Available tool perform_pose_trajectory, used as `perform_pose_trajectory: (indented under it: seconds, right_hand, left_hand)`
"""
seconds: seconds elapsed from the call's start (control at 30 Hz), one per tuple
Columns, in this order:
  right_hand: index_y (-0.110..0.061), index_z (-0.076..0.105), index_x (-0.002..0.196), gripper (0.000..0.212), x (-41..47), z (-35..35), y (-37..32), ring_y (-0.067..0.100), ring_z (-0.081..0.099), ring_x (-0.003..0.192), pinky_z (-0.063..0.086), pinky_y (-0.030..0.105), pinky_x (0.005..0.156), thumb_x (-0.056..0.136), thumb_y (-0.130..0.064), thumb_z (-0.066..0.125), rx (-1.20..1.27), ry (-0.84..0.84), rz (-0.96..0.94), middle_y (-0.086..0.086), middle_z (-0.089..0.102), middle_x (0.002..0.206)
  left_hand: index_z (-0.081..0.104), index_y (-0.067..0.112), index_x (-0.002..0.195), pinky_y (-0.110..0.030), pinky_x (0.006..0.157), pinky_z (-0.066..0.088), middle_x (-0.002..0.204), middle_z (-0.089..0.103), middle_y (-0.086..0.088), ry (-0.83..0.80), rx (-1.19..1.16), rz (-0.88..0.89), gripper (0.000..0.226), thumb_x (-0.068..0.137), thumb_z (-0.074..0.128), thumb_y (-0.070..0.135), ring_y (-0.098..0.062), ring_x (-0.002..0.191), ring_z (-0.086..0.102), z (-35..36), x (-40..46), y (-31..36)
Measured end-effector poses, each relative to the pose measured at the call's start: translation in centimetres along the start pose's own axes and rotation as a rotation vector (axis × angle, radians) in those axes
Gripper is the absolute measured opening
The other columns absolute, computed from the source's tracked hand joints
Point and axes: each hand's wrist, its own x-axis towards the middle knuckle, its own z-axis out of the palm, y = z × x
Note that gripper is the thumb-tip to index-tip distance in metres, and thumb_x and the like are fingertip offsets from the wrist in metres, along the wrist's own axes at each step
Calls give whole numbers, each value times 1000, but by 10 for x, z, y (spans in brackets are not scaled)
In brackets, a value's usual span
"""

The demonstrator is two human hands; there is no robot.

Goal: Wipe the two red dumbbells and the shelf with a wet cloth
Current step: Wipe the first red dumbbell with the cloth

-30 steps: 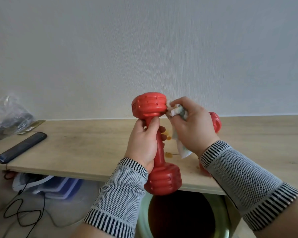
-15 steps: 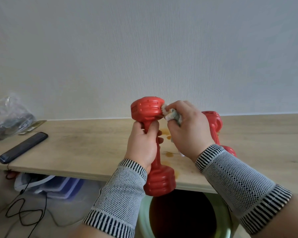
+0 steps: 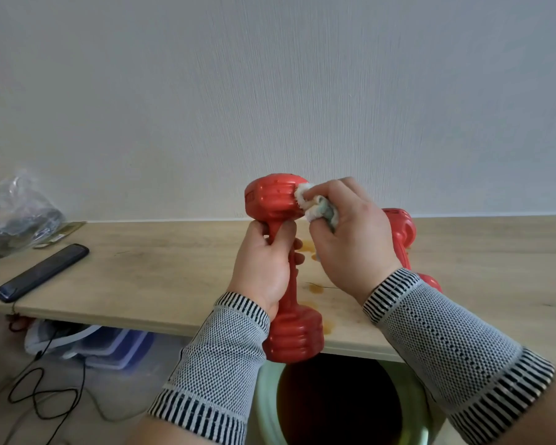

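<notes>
We see a glossy red plastic dumbbell [image 3: 283, 271] with ribbed, blocky heads held nearly upright in front of the pale wooden shelf board [image 3: 161, 277], its long axis running almost vertical, one head up by the wall line and the other hanging below the shelf's front edge. The left hand [image 3: 265, 268] grips the narrow handle, fingers and thumb curled round it just under the upper head. The right hand [image 3: 350, 239] pinches a bunched, nubbly white-and-pale-green cloth [image 3: 315, 207] and presses it against the right side of that upper head. Behind the right wrist a second red ribbed dumbbell [image 3: 402, 239] lies on the shelf, its axis running back toward the wall; much of it is hidden. Amber stains [image 3: 307, 247] mark the wood's matte grain between the two dumbbells. Both wrists wear grey knit sleeves with black-striped cuffs [image 3: 443, 345]. At far left a slim dark remote control [image 3: 42, 273] lies flat on the shelf.
</notes>
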Motion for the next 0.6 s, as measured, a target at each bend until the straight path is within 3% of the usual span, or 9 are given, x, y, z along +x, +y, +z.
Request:
perform_pose_trajectory:
  seconds: [0.1, 0.23, 0.3, 0.4, 0.53, 0.6]
  right_hand:
    - [-15, 60, 98, 22, -1, 1, 1, 18, 57, 76, 51, 37, 65, 78, -7, 52, 18, 30, 21, -6, 53, 95]
    - [-20, 56, 94, 20, 1, 0, 9, 17, 57, 76, 50, 44, 71, 82, -4, 54, 69, 37, 193, -1, 57, 89]
    - [-17, 58, 93, 17, 2, 0, 4, 19, 57, 79, 50, 43, 72, 81, -6, 53, 52, 32, 133, -1, 57, 90]
    - [-14, 63, 94, 21, 2, 0, -4, 17, 57, 83, 47, 30, 74, 78, -7, 52, 32, 20, 8, -5, 55, 92]
    - [-18, 61, 87, 11, 10, -5, 6, 12, 58, 69, 53, 41, 69, 83, -8, 59, 180, -21, 316, -4, 61, 75]
    - [-16, 62, 86, 9, 11, -7, 9, 11, 58, 65, 53, 42, 66, 82, -7, 60, 212, -20, 343, -3, 62, 71]
  left_hand:
    - [58, 18, 96, -34, 63, 46, 71, 65, 2, -6, 54, 33, 13, 92, 58, 31, -12, 61, 61, -2, 1, -1]
    - [57, 22, 96, -37, 65, 48, 75, 67, 4, -24, 165, 67, 13, 92, 57, 34, -11, 62, 64, -5, 0, -5]
    - [57, 21, 97, -36, 64, 48, 74, 66, 3, -21, 147, 48, 13, 92, 57, 32, -12, 61, 63, -4, -1, -6]
    - [58, 16, 96, -34, 59, 45, 71, 64, 0, -16, 15, 2, 12, 93, 58, 28, -14, 58, 59, -3, -2, -1]
    - [58, 12, 97, -29, 51, 44, 71, 64, -1, -80, -75, -19, 14, 94, 57, 26, -13, 56, 58, -1, -7, 4]
    - [59, 12, 96, -28, 51, 43, 70, 63, -2, -105, -107, -43, 15, 95, 56, 26, -13, 55, 57, 2, -8, 5]
